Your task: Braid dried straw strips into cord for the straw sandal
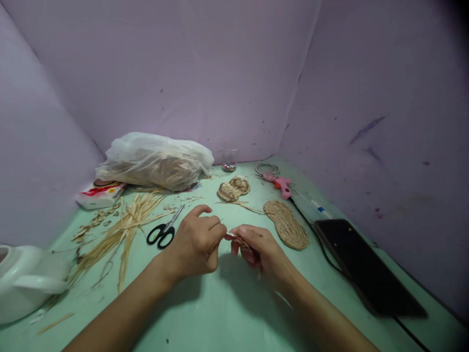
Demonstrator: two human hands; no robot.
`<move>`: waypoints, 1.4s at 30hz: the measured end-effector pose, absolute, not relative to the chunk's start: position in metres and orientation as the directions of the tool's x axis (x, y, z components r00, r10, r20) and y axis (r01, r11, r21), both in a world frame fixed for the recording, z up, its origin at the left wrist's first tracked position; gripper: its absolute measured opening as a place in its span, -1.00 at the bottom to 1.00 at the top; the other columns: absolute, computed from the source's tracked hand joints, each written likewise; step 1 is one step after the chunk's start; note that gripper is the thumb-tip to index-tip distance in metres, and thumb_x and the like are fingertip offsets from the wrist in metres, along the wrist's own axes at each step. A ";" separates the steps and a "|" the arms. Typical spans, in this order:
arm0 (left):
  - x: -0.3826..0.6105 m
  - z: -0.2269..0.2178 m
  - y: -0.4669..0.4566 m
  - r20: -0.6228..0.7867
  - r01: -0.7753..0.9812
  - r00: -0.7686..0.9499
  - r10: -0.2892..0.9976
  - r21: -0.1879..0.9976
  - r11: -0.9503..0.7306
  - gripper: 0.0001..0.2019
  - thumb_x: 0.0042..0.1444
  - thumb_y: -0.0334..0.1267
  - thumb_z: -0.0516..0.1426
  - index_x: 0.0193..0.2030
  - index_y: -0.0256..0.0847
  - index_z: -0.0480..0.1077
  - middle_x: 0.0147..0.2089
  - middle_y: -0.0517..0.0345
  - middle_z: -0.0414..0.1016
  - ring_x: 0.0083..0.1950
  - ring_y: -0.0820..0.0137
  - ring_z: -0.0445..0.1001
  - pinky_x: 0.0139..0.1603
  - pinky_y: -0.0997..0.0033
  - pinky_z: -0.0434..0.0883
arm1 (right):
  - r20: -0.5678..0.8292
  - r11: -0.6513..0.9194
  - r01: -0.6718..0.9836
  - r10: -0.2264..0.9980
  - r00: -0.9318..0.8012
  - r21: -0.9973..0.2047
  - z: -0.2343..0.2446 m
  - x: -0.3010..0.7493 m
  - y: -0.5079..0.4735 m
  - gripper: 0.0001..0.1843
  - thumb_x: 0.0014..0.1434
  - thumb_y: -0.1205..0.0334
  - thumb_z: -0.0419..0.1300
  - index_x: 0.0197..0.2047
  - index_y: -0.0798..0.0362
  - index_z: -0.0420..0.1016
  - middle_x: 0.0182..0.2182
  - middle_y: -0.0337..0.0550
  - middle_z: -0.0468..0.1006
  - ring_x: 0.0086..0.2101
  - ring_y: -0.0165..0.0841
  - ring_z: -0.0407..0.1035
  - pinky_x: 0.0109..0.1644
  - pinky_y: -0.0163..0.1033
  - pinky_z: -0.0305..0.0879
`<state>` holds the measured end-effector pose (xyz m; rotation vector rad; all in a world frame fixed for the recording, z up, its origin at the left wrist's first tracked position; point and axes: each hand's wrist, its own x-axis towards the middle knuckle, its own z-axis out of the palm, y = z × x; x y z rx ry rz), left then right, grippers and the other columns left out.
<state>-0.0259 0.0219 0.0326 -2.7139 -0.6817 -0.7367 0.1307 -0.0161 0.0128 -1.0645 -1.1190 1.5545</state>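
Observation:
Both of my hands meet over the middle of the green table (pixel 220 313). My left hand (pixel 196 242) is closed, its fingertips pinching the end of a thin straw strand (pixel 231 236). My right hand (pixel 256 247) is closed too, pinching the same strand, with a bit of braided straw (pixel 245 246) under its fingers. Black-handled scissors (pixel 164 231) lie just left of my left hand. A flat oval woven straw piece (pixel 286 225) lies right of my right hand.
Loose straw strips (pixel 120 230) spread at left, beside a white teapot (pixel 25 281) and a red-white packet (pixel 100 193). A plastic bag of straw (pixel 156 161) sits at the back, with woven straw pieces (pixel 234 188), a small bead jar (pixel 229 161), a pink glue gun (pixel 280 185) and a dark phone (pixel 361 264).

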 end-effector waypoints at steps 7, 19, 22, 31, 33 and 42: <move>-0.025 0.033 0.020 0.533 0.488 0.762 0.367 -0.102 -0.867 -0.84 -0.15 -0.48 -0.05 -0.58 -0.24 0.29 -0.64 0.23 0.18 -0.58 0.51 0.13 -0.11 0.21 0.25 | 0.013 0.014 0.071 1.000 -0.012 -0.997 0.012 0.127 -0.016 -0.84 -0.14 0.20 0.18 -0.50 0.14 0.36 -0.67 -0.34 0.23 -0.63 -0.55 0.03 -0.58 -0.40 -0.03; -0.020 0.031 0.013 0.595 0.384 0.760 0.261 -0.086 -0.919 -0.80 -0.07 -0.49 -0.06 -0.65 -0.23 0.18 -0.64 0.24 0.10 -0.56 0.50 0.07 -0.27 0.36 0.30 | -0.022 -0.022 -0.041 1.000 0.004 -0.999 0.007 0.127 -0.019 -0.69 -0.05 0.05 0.08 -0.60 0.13 0.30 -0.75 -0.39 0.03 -0.71 -0.56 -0.10 -0.66 -0.38 -0.18; -0.022 0.031 0.016 0.582 0.399 0.767 0.271 -0.101 -0.911 -0.82 -0.06 -0.48 -0.05 -0.60 -0.25 0.23 -0.63 0.23 0.13 -0.55 0.49 0.09 -0.26 0.35 0.30 | -0.001 0.001 -0.096 1.000 0.017 -0.995 0.005 0.130 -0.016 -0.63 0.05 0.01 -0.02 -0.39 0.17 0.39 -0.75 -0.39 0.05 -0.70 -0.55 -0.10 -0.66 -0.38 -0.19; -0.026 0.034 0.019 0.591 0.441 0.759 0.272 -0.160 -0.883 -0.83 -0.06 -0.46 -0.04 -0.60 -0.25 0.27 -0.64 0.22 0.16 -0.56 0.50 0.11 -0.25 0.29 0.30 | 0.232 0.234 0.129 0.972 -0.030 -0.964 0.009 0.131 -0.019 -0.86 -0.01 0.23 0.11 -0.39 0.14 0.39 -0.70 -0.40 0.09 -0.65 -0.55 -0.04 -0.60 -0.39 -0.09; -0.025 0.034 0.018 0.589 0.440 0.761 0.272 -0.160 -0.884 -0.83 -0.07 -0.46 -0.04 -0.60 -0.25 0.26 -0.64 0.23 0.16 -0.56 0.50 0.11 -0.25 0.29 0.30 | 0.264 0.265 0.154 0.964 -0.031 -0.952 0.007 0.130 -0.020 -0.88 0.00 0.25 0.10 -0.41 0.13 0.38 -0.70 -0.39 0.10 -0.65 -0.54 -0.03 -0.60 -0.39 -0.08; -0.023 0.042 0.012 0.601 0.436 0.703 0.379 0.057 -0.898 -0.85 -0.11 -0.45 -0.02 -0.63 -0.25 0.23 -0.66 0.26 0.14 -0.59 0.54 0.09 -0.29 0.38 0.29 | 0.356 0.358 0.097 0.934 -0.033 -0.929 0.007 0.128 -0.027 -0.93 0.05 0.27 0.07 -0.43 0.08 0.30 -0.64 -0.36 0.17 -0.64 -0.54 0.00 -0.60 -0.39 -0.06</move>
